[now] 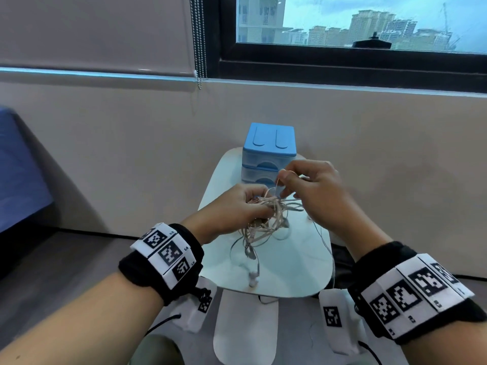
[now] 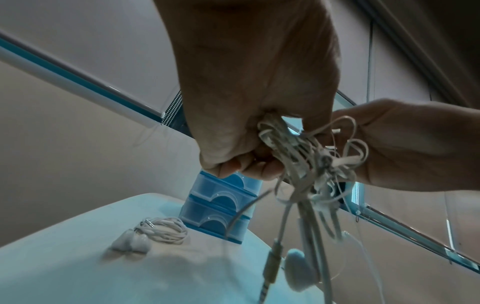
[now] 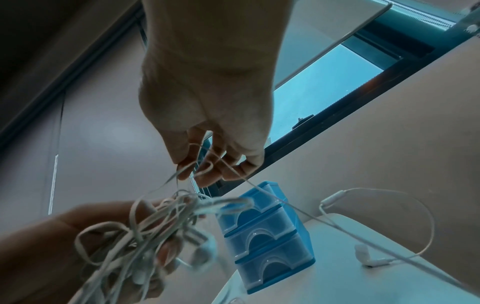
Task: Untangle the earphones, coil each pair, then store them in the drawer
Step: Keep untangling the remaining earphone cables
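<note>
A tangle of white earphones [image 1: 266,216] hangs above the small white table [image 1: 297,272]. My left hand [image 1: 259,206] grips the tangle [image 2: 298,156] in curled fingers; a jack plug [image 2: 271,265] and an earbud [image 2: 298,269] dangle below it. My right hand [image 1: 280,180] pinches one thin strand [image 3: 207,164] drawn up out of the tangle [image 3: 155,226]. Behind both hands stands the blue three-drawer unit [image 1: 268,148], its drawers closed [image 3: 265,236]. One coiled pair [image 2: 161,230] lies on the table left of the unit. A loose earbud and cable [image 3: 363,259] lie on the table to the right.
The table stands against a beige wall below a window [image 1: 369,22]. A bead chain [image 1: 199,35] hangs from the blind at the back. A blue bed edge [image 1: 18,167] is at the far left. Grey floor surrounds the table.
</note>
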Available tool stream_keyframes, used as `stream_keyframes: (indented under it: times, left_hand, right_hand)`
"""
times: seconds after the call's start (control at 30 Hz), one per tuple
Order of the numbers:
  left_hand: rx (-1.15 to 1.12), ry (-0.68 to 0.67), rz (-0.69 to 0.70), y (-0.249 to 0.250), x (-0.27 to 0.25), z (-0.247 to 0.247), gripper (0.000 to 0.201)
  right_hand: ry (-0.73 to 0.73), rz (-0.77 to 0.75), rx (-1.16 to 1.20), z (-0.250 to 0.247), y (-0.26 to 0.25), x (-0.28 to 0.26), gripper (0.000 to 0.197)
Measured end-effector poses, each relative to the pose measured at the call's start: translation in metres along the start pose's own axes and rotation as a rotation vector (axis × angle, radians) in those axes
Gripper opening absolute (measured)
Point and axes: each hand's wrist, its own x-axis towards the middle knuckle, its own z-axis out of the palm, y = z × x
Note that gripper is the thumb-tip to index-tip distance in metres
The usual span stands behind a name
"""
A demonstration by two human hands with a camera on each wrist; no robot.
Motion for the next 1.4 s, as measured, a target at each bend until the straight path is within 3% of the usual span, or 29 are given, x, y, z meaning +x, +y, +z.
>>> stream_keyframes:
  times: [0.13,0.23,0.33,0.43,0.53,0.7,0.8,0.93,1.07,1.23,1.4]
  left_hand:
    - [-0.01,-0.068,-0.016,0.003,0.0,-0.001,0.016]
    - [-0.026,-0.073,-0.015,0.002,0.001,-0.005,0.016]
    - [-0.011,-0.066,0.008,0.001,0.001,-0.003,0.009]
    - [-0.034,-0.047,-0.012,-0.002,0.001,0.0,0.014]
    - [-0.049,-0.013,-0.045,-0.005,0.002,0.001,0.02]
    - [-0.13,-0.007,-0.12,-0.007,0.002,0.001,0.034]
    - [-0.175,0.027,-0.153,-0.007,0.003,0.0,0.033]
    - [-0.19,0.029,-0.176,-0.006,0.003,0.001,0.047]
    - [-0.198,0.044,-0.198,-0.008,0.005,0.003,0.035]
    - [-0.224,0.094,-0.202,-0.009,0.006,0.002,0.023]
    - [-0.294,0.088,-0.182,-0.011,0.005,0.003,0.024]
  right_hand:
    - [0.072,0.091,0.339,-0.004,-0.004,-0.002,0.028]
    - [0.112,0.16,0.416,-0.004,-0.004,-0.006,0.024]
    - [0.118,0.195,0.318,-0.002,0.006,-0.004,0.026]
    - [0.044,0.191,0.163,-0.003,0.015,-0.004,0.019]
    - [-0.059,0.134,0.115,-0.01,0.012,-0.011,0.01]
    - [-0.245,-0.022,0.156,-0.023,0.009,-0.022,0.017]
    - [-0.329,-0.039,0.01,-0.027,0.014,-0.024,0.016]
    - [-0.288,-0.029,-0.251,-0.023,0.021,-0.029,0.017]
    - [-0.198,-0.041,-0.328,-0.013,0.028,-0.03,0.019]
    - [-0.177,-0.017,-0.248,-0.008,0.031,-0.026,0.016]
    - [-0.261,0.107,-0.097,-0.01,0.033,-0.02,0.017]
